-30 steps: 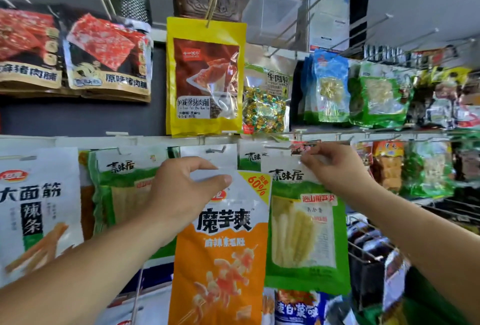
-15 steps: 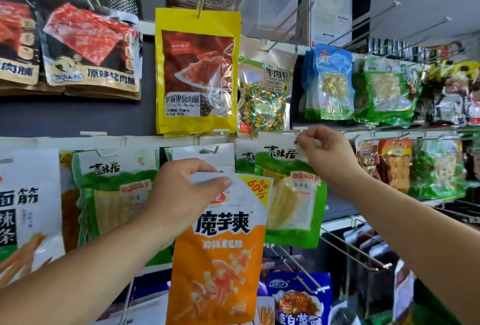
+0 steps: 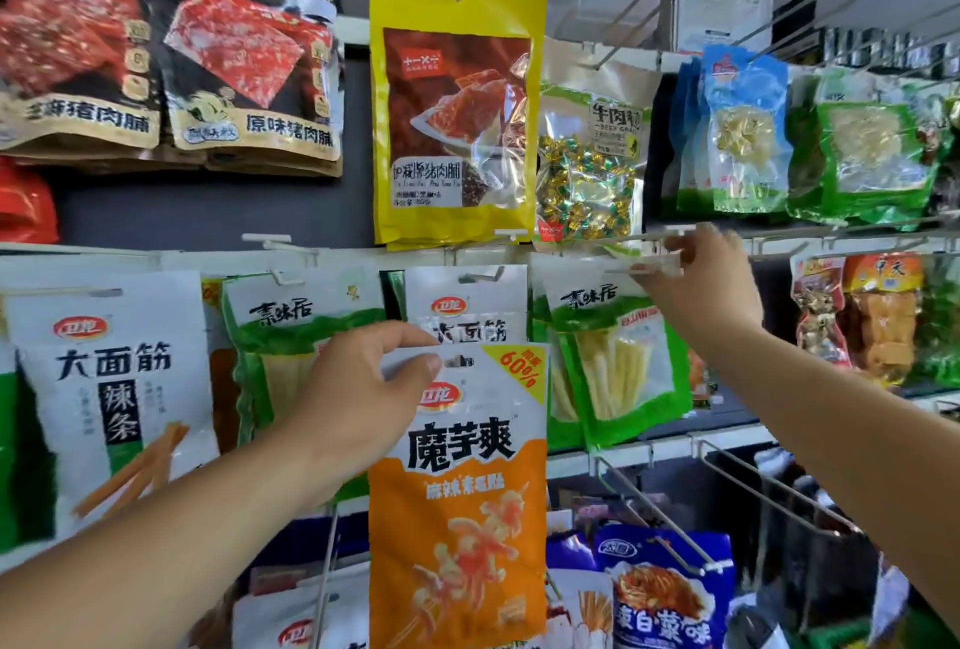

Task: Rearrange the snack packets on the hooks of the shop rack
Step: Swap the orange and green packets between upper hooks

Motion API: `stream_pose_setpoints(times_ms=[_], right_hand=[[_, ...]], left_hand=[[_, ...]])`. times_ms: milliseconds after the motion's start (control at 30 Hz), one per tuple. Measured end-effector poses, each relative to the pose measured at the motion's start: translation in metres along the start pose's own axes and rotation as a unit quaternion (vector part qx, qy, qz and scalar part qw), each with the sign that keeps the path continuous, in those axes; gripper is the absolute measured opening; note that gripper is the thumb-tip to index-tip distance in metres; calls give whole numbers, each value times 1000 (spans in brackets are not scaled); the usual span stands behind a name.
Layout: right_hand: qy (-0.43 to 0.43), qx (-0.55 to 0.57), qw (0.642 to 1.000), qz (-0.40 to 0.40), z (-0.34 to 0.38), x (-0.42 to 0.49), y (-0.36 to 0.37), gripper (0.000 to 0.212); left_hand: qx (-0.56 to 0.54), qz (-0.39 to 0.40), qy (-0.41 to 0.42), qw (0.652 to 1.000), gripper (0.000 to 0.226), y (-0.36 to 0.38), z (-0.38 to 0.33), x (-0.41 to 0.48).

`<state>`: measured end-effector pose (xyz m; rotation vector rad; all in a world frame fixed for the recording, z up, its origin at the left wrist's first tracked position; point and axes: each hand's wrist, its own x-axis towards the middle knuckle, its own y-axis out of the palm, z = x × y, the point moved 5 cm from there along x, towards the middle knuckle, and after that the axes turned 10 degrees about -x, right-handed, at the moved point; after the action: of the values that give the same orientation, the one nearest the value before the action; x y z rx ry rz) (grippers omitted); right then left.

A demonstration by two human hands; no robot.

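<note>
My left hand [image 3: 358, 388] pinches the white top edge of an orange and white snack packet [image 3: 460, 508] and holds it up in front of the rack's middle row. Behind it hangs a white packet [image 3: 467, 305] on a hook. My right hand [image 3: 706, 290] is at the tip of a white hook [image 3: 644, 268], its fingers on the hook's end tag. A green packet with pale sticks [image 3: 618, 362] hangs from that hook, just left of my right hand.
A yellow packet [image 3: 457, 113] and a candy bag [image 3: 589, 170] hang in the top row. Dark jerky packets [image 3: 249, 87] are at top left, green and blue packets [image 3: 810, 139] at top right. Bare metal hooks [image 3: 769, 492] stick out at lower right.
The green packet has gone from my right hand's grip onto its hook and hangs further back. My right hand rose to the hook's tip. My left hand still holds the orange packet.
</note>
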<state>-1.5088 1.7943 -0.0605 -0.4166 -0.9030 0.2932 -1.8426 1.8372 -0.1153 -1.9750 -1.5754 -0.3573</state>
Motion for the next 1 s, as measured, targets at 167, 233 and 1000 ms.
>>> stream_pose_setpoints(times_ms=[167,233,1000], right_hand=[[-102,-29,994,25,9,-75,10,28],[-179,30,977,114,32,-104,21,32],[-164,108,966,166,269,-115,94,11]], left_hand=[[14,-19,-5,1000,13,-42,6,-10],[29,-30,7,999,19,-55,5,-13],[15,-165,1,986,4,-214,26,-47]])
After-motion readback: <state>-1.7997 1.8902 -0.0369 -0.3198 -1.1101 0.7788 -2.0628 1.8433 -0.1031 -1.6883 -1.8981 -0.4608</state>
